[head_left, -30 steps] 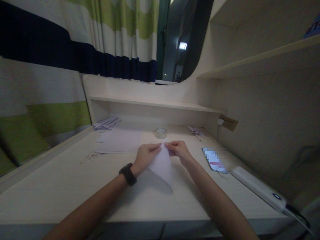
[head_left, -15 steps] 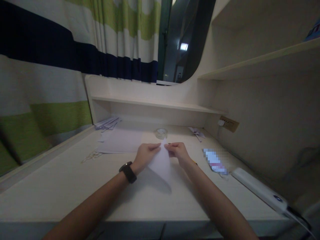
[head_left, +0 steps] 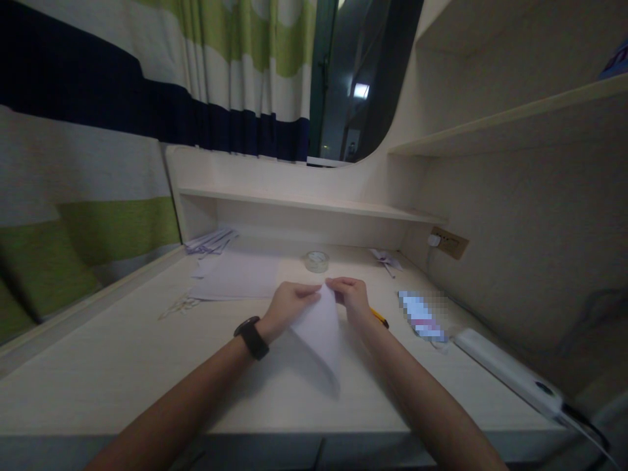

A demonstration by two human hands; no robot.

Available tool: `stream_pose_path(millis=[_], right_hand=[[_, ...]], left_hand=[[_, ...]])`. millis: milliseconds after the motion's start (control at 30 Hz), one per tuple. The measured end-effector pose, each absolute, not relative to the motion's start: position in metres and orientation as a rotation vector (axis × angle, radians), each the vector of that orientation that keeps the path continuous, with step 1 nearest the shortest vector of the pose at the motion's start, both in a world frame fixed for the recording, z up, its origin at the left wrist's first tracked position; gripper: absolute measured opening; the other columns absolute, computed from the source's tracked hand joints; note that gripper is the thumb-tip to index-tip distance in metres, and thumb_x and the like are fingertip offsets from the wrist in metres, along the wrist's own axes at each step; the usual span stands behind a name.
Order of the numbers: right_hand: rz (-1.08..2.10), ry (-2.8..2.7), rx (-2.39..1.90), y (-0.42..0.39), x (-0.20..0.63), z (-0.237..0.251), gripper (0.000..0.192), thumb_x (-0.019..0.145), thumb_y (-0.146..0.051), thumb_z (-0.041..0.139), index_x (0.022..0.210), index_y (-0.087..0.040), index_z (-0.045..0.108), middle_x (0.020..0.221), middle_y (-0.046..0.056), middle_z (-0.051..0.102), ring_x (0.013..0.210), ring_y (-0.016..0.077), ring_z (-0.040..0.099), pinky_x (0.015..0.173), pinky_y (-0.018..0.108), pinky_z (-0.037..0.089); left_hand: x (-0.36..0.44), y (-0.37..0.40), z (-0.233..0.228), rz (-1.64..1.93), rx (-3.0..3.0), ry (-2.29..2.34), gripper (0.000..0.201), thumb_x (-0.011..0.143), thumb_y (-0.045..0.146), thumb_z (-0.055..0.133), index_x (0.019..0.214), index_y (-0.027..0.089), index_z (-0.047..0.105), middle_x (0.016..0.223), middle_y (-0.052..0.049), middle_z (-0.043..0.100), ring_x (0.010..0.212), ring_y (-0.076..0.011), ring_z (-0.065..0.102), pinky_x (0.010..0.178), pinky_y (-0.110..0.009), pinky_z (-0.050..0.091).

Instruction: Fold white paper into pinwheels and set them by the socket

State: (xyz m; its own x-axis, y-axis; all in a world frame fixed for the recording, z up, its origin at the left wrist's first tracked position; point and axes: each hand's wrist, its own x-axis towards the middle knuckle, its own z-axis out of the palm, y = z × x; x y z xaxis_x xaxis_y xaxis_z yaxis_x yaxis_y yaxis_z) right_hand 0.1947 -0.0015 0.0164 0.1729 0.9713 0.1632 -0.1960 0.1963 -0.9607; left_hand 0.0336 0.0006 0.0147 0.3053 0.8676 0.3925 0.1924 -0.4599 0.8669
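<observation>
A white sheet of paper (head_left: 321, 333), folded into a roughly triangular shape, is held up over the desk with its lower corner pointing toward me. My left hand (head_left: 290, 307), below a black wristwatch (head_left: 252, 337), pinches the paper near its top from the left side. At the top corner, my right hand (head_left: 352, 297) grips the paper between thumb and fingers. Part of a yellow and black tool (head_left: 379, 318) shows beside my right wrist; the rest of it is hidden by the arm. Just beyond the hands lies a clear tape roll (head_left: 316, 261).
White sheets (head_left: 240, 271) lie at the back left near a pile of paper strips (head_left: 212, 241) and tangled string (head_left: 180, 305). A paper pinwheel (head_left: 386, 259), a phone (head_left: 422, 316) and a white power strip (head_left: 507, 373) are on the right. A shelf (head_left: 304, 204) spans the back.
My right hand has shifted slightly to the top corner of the paper. The paper's lower corner has swung a little right and down, and more of the yellow tool shows.
</observation>
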Motion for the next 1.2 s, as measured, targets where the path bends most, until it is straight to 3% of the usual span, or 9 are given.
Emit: stream_pose_path(millis=[333, 533, 700, 833, 1033, 1200], right_hand=[[1.027, -0.941, -0.986, 0.002, 0.190, 0.011, 0.012, 0.051, -0.023, 0.072, 0.061, -0.015, 0.071, 0.062, 0.004, 0.069, 0.056, 0.0159, 0.058, 0.055, 0.027, 0.047], [1.000, -0.821, -0.978, 0.006, 0.202, 0.017, 0.019, 0.057, -0.030, 0.072, 0.069, -0.015, 0.069, 0.075, 0.009, 0.072, 0.059, 0.0160, 0.063, 0.060, 0.028, 0.052], [1.095, -1.004, -1.071, 0.005, 0.210, 0.019, 0.027, 0.058, -0.040, 0.075, 0.062, -0.014, 0.066, 0.064, 0.007, 0.068, 0.053, 0.0138, 0.061, 0.052, 0.025, 0.049], [1.071, -1.064, -1.024, 0.003, 0.204, 0.019, 0.026, 0.051, -0.034, 0.079, 0.059, -0.014, 0.066, 0.057, 0.004, 0.066, 0.052, 0.0137, 0.059, 0.055, 0.027, 0.050], [0.990, -1.025, -0.976, -0.001, 0.199, 0.022, 0.013, 0.055, -0.026, 0.073, 0.059, -0.014, 0.069, 0.061, 0.007, 0.069, 0.055, 0.0168, 0.062, 0.057, 0.029, 0.051], [0.921, -0.870, -0.929, 0.004, 0.207, 0.023, 0.021, 0.055, -0.032, 0.078, 0.064, -0.015, 0.069, 0.068, 0.008, 0.071, 0.060, 0.0168, 0.063, 0.062, 0.030, 0.052]], left_hand=[[0.033, 0.000, 0.014, 1.163, 1.819, 0.852, 0.028, 0.075, 0.025, 0.064, 0.101, 0.016, 0.070, 0.103, -0.007, 0.069, 0.094, -0.0234, 0.066, 0.083, -0.034, 0.050], [0.032, -0.005, 0.019, 1.088, 1.813, 0.894, 0.028, 0.073, 0.026, 0.065, 0.099, 0.015, 0.071, 0.101, -0.007, 0.070, 0.090, -0.0236, 0.066, 0.080, -0.035, 0.051], [0.032, -0.006, 0.019, 1.099, 1.808, 0.885, 0.027, 0.075, 0.025, 0.064, 0.099, 0.015, 0.070, 0.102, -0.008, 0.070, 0.086, -0.0223, 0.067, 0.076, -0.032, 0.051], [0.031, -0.005, 0.017, 1.098, 1.850, 0.876, 0.027, 0.076, 0.024, 0.062, 0.100, 0.017, 0.070, 0.102, -0.007, 0.069, 0.089, -0.0223, 0.067, 0.078, -0.032, 0.051], [0.034, -0.003, 0.017, 1.142, 1.900, 0.898, 0.024, 0.075, 0.024, 0.063, 0.097, 0.019, 0.071, 0.102, -0.007, 0.069, 0.092, -0.0227, 0.066, 0.084, -0.035, 0.049], [0.034, -0.005, 0.019, 1.094, 1.866, 0.924, 0.026, 0.074, 0.023, 0.064, 0.098, 0.017, 0.071, 0.097, -0.007, 0.071, 0.084, -0.0230, 0.068, 0.074, -0.033, 0.052]])
